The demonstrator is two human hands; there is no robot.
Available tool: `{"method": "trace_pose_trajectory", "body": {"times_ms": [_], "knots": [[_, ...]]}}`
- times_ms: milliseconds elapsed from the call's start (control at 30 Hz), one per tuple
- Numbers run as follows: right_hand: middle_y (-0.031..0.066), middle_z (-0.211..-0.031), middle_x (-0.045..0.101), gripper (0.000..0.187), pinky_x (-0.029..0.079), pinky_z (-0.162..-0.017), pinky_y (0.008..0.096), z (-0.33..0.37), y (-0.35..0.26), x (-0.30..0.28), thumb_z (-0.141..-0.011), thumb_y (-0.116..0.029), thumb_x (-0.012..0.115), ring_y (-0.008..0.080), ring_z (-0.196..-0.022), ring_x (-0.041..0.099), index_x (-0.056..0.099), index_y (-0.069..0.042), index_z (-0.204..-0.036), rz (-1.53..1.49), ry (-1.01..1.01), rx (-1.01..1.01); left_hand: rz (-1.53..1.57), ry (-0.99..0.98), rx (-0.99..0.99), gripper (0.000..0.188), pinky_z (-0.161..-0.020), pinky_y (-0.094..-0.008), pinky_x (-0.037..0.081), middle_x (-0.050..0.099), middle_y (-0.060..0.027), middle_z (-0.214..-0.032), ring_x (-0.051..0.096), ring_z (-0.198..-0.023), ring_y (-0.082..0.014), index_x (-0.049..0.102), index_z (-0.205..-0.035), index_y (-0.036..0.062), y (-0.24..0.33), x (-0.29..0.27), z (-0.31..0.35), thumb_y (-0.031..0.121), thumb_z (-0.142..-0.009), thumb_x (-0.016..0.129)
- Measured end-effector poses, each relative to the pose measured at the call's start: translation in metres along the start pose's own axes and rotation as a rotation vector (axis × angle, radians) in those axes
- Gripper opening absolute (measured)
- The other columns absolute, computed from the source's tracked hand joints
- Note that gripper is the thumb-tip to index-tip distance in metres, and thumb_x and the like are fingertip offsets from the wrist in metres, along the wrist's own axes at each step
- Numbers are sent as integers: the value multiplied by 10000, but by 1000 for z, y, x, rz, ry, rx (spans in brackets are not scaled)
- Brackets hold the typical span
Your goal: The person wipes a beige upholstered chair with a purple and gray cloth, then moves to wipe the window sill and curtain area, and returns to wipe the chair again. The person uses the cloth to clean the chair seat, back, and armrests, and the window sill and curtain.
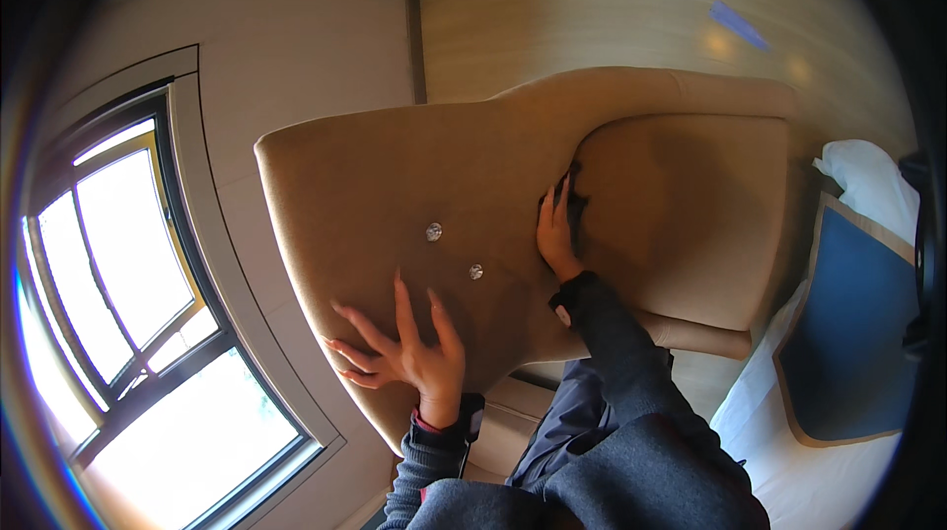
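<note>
A tan upholstered armchair point(375, 175) fills the middle of the view, with two shiny round buttons point(434, 231) on its backrest. My left hand point(404, 357) lies flat on the backrest near its edge, fingers spread, holding nothing. My right hand point(557, 234), with a dark watch at the wrist, rests fingers straight and together at the dark gap point(576, 207) between backrest and seat cushion point(681, 214). Its fingertips reach into that gap and are partly hidden.
A large window point(138, 274) with a dark frame stands at the left, beside a pale wall point(296, 47). A bed with white linen point(868, 185) and a blue runner point(848, 343) lies at the right. Light wooden floor point(612, 7) shows beyond the chair.
</note>
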State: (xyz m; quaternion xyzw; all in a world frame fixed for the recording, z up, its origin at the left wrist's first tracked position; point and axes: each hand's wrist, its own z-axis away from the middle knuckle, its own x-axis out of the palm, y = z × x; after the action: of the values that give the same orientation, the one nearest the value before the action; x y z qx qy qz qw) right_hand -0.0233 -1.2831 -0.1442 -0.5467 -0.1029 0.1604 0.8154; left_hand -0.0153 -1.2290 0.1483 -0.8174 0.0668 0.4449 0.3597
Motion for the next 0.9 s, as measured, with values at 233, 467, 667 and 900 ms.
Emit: {"method": "trace_pose_trajectory", "body": {"times_ms": [233, 467, 667, 900], "knots": [[230, -1531, 321, 507, 254, -1126, 535, -2, -110, 33, -1007, -191, 449, 448, -1389, 324, 343, -9, -1469, 0, -37, -441, 249, -326, 150, 492, -1030, -748, -116, 247, -122, -1601, 63, -1470, -484, 615, -1322, 300, 26, 17, 6, 395, -844, 680], [58, -1585, 282, 518, 69, -1134, 649, -93, -136, 0, -935, -456, 571, 444, -1403, 260, 522, -239, -1403, 171, -192, -549, 314, -589, 303, 497, -1062, -753, 8, 274, -91, -1595, 153, -1473, -435, 592, -1340, 247, 51, 61, 55, 381, -862, 626], [211, -1584, 202, 634, 155, -1167, 540, -10, 13, -18, -982, -387, 512, 456, -1423, 226, 325, -82, -1505, -26, -141, -191, 357, -629, 385, 517, -1070, -744, 7, 301, -100, -1582, 170, -1464, -447, 575, -1358, 233, 68, 82, 87, 400, -869, 605], [298, -1569, 138, 580, 160, -1192, 465, 130, 52, -80, -1040, -279, 355, 459, -1431, 225, 207, 19, -1516, 135, -576, -150, 362, -609, 428, 530, -1077, -729, 29, 313, -102, -1577, 193, -1449, -472, 564, -1373, 232, 77, 88, 92, 396, -871, 604]]}}
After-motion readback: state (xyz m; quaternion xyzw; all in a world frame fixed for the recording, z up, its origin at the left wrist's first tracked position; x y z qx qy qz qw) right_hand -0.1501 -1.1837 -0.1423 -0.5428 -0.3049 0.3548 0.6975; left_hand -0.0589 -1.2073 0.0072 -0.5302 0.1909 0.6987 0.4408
